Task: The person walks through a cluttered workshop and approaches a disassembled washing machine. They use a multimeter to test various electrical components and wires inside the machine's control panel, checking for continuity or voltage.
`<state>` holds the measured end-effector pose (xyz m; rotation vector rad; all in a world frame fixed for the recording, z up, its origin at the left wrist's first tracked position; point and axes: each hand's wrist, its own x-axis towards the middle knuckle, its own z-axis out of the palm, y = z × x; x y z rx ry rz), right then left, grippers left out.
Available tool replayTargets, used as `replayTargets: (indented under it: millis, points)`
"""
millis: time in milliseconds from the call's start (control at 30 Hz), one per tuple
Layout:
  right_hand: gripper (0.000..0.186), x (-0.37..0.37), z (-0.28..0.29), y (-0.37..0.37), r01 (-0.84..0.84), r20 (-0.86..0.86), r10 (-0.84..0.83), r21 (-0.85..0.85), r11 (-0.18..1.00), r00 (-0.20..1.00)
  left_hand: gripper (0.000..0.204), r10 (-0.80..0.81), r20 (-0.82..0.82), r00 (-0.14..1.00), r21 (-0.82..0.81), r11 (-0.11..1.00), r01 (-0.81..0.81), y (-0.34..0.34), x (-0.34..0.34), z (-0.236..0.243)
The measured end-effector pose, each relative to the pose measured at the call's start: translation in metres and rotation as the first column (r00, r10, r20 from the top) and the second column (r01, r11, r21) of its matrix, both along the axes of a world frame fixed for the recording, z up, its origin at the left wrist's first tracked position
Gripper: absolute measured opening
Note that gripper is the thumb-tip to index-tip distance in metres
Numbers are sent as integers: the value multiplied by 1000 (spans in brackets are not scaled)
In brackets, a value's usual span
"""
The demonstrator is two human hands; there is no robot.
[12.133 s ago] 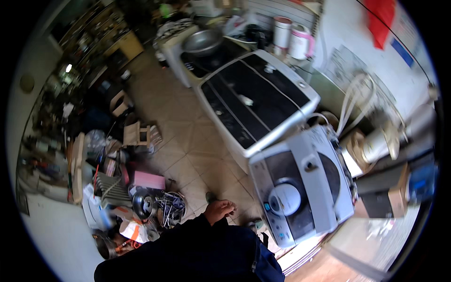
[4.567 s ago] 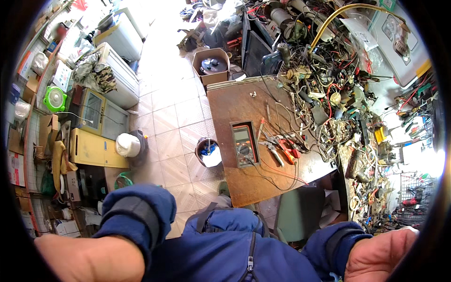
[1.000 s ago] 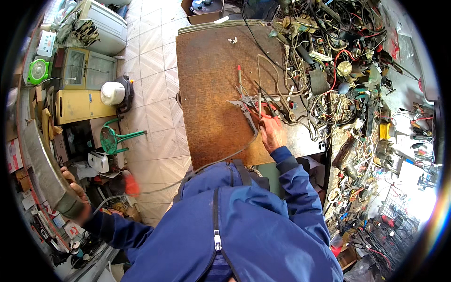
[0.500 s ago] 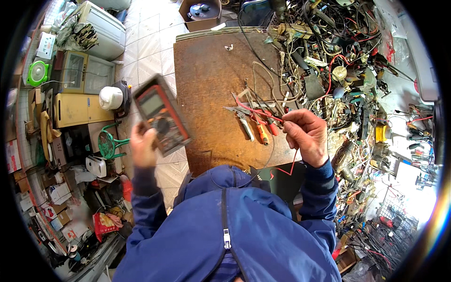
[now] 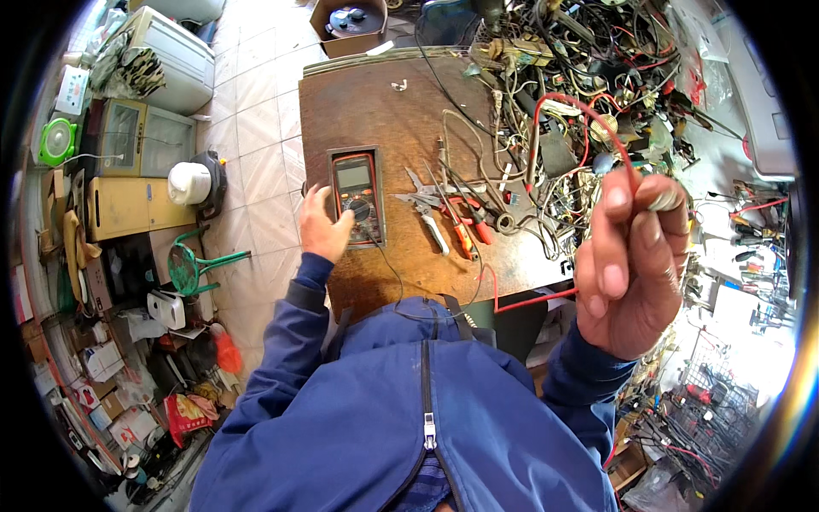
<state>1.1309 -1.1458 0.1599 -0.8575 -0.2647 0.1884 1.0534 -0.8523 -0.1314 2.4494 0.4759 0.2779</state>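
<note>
A multimeter [image 5: 354,177] with a grey screen, a dial and a dark frame lies face up near the table's left edge. Beside its lower left side is my left hand [image 5: 325,229], fingers apart; the thumb is at the meter's edge, contact unclear. My right hand [image 5: 636,264] is raised over the right side, fingers pinched on a red test lead [image 5: 587,107]. From that hand the lead arches up and left, its thin dark tip hanging down. Grey-handled pliers [image 5: 436,232], an orange-handled screwdriver [image 5: 464,237] and a red-handled tool [image 5: 482,229] lie mid-table.
A large heap of cables and parts [image 5: 563,51] covers the table's right side. Left of the wooden table [image 5: 341,107] are a green stool [image 5: 183,266] and a white pot-shaped appliance [image 5: 189,183] on the tiled floor. A cardboard box [image 5: 320,27] stands beyond the table.
The multimeter has gone from my left hand, held in the air at the left, onto the table, and the fingers have opened. My right hand has risen to the right with the red test lead.
</note>
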Motion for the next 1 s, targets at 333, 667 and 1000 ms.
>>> replayTargets:
  millis: [333, 667, 1000]
  points:
    - [28, 82, -12, 48, -138, 50, 128, 327, 935, 990, 41, -774, 264, 575, -777, 183, 602, -151, -34, 95]
    - [22, 35, -19, 31, 26, -130, 11, 279, 960, 991, 44, -257, 351, 900, -346, 858, 380, -130, 6, 109]
    - [25, 55, -83, -50, 534, -2, -556, -277, 799, 831, 20, -524, 48, 850, -799, 491, 348, -143, -3, 66]
